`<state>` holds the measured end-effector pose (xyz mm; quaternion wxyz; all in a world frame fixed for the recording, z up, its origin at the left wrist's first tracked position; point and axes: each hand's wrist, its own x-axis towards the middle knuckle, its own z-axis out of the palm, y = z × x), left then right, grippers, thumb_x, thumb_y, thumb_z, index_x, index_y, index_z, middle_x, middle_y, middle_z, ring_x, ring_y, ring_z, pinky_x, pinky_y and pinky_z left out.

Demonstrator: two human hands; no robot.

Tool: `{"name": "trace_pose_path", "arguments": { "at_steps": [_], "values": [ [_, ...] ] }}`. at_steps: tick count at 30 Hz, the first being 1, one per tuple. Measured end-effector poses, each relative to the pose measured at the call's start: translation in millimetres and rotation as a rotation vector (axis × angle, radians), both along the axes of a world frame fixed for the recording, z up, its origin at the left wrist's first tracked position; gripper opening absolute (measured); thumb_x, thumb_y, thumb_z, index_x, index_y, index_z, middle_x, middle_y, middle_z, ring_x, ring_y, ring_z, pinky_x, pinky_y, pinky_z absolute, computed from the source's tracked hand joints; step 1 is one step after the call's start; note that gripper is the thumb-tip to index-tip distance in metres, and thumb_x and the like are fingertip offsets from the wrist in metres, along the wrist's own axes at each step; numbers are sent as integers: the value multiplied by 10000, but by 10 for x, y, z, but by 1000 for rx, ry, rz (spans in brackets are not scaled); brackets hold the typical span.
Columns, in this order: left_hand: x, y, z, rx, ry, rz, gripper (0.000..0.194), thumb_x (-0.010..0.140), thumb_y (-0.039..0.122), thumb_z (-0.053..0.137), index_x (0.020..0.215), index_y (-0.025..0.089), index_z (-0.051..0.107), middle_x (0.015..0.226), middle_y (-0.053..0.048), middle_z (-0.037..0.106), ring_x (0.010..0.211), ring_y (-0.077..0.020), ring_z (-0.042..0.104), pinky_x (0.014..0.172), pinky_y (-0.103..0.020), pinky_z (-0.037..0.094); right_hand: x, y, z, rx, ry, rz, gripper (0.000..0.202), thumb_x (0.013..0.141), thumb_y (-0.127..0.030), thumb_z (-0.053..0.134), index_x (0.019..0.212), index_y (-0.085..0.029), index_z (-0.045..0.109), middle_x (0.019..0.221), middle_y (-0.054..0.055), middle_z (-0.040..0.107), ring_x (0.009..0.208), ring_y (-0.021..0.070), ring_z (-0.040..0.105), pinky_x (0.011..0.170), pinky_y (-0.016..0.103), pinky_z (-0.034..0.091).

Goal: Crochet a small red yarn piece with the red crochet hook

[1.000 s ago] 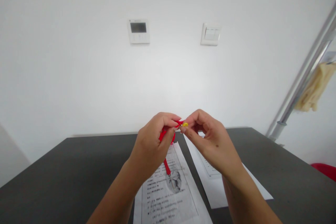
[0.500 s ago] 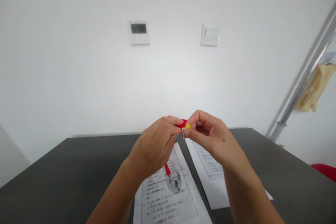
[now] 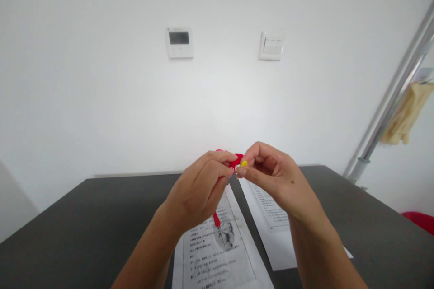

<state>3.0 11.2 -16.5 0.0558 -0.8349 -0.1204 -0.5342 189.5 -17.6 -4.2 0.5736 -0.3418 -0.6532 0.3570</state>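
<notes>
Fingers of my left hand (image 3: 200,185) are closed on a small red item (image 3: 237,160), mostly covered by the fingertips. My right hand (image 3: 271,171) pinches a small yellow piece (image 3: 243,163) between thumb and index finger, right beside the red item. Something small and whitish shows between the two sets of fingertips, too small to make out. Below my left hand, a tool with a red handle (image 3: 216,219) and a thin metal shaft points down over a printed sheet (image 3: 203,262); its upper end is hidden by the hand.
Another printed sheet (image 3: 278,246) lies under my right wrist on the dark table (image 3: 101,226). Behind the table stands a white wall with a panel (image 3: 179,43) and a switch (image 3: 271,46). A metal pole (image 3: 383,122) and yellowish gloves (image 3: 405,115) are at the right.
Both hands stay almost in place, still holding the red and yellow items. The yellow piece has turned slightly between the right fingertips.
</notes>
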Motion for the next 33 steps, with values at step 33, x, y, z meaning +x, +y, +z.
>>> {"name": "trace_pose_path", "arguments": {
  "at_steps": [33],
  "values": [
    [32,68,-54,131,-23,-59,166,955,61,585,1016,215,598,1018,-84,802,924,-181,782,885,-343,644,17,-20,9,-78,57,56,154,737,-252,794,750,-204,647,639,-37,600,601,116,475,591,269,371]
  ]
}}
